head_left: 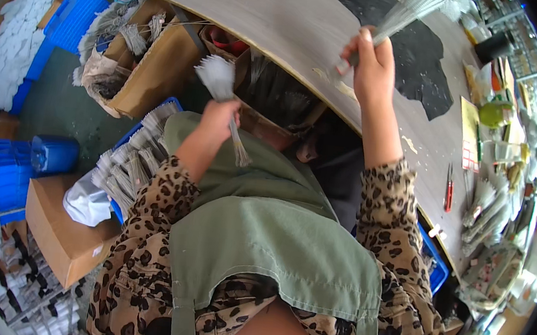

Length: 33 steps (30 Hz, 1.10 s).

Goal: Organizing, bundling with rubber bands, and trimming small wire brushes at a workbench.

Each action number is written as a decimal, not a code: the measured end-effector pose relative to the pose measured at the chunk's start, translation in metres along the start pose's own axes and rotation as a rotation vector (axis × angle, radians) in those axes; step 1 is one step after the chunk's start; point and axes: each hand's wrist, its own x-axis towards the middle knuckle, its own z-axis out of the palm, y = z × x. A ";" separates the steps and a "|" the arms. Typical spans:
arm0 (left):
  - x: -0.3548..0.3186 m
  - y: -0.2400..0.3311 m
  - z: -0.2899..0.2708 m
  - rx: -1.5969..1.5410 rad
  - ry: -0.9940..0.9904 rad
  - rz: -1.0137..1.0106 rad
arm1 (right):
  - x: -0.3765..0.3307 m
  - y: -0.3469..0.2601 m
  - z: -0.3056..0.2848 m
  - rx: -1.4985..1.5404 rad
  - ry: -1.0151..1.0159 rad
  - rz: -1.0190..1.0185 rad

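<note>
My left hand (218, 122) is closed round a bundle of thin grey wires (217, 76) above my lap. The bundle's fanned end points up and left; its narrow tail hangs below the fist. Over the table, my right hand (374, 67) grips a second, longer bundle of grey wires (407, 15), which spreads toward the upper right. A black sheet (422, 72) with ragged edges lies flat on the grey table (266, 4) behind that hand. Motion blurs the lower end of the right bundle.
Left of my lap, a blue crate (129, 136) holds several wire bundles (134, 170). Cardboard boxes (154, 67) stand beside and under the table. Red-handled pliers (449, 194) lie near the table's right side, close to more bundles (488, 210). A closed carton (62, 227) sits lower left.
</note>
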 end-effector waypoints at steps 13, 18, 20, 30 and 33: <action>0.104 -0.017 0.093 1.222 -0.339 0.870 | -0.092 -0.004 -0.031 0.637 -0.251 0.576; 0.011 -0.008 0.095 1.190 -0.673 0.335 | -0.094 -0.015 -0.047 0.695 -0.246 0.645; -0.018 -0.002 0.093 1.051 -0.775 0.211 | -0.093 -0.014 -0.045 0.734 -0.271 0.654; -0.102 0.054 0.093 0.560 -0.696 0.268 | -0.097 -0.019 -0.042 0.533 -0.304 0.534; -0.121 0.060 0.069 0.532 -0.629 0.283 | -0.094 -0.024 -0.063 0.422 -0.218 0.393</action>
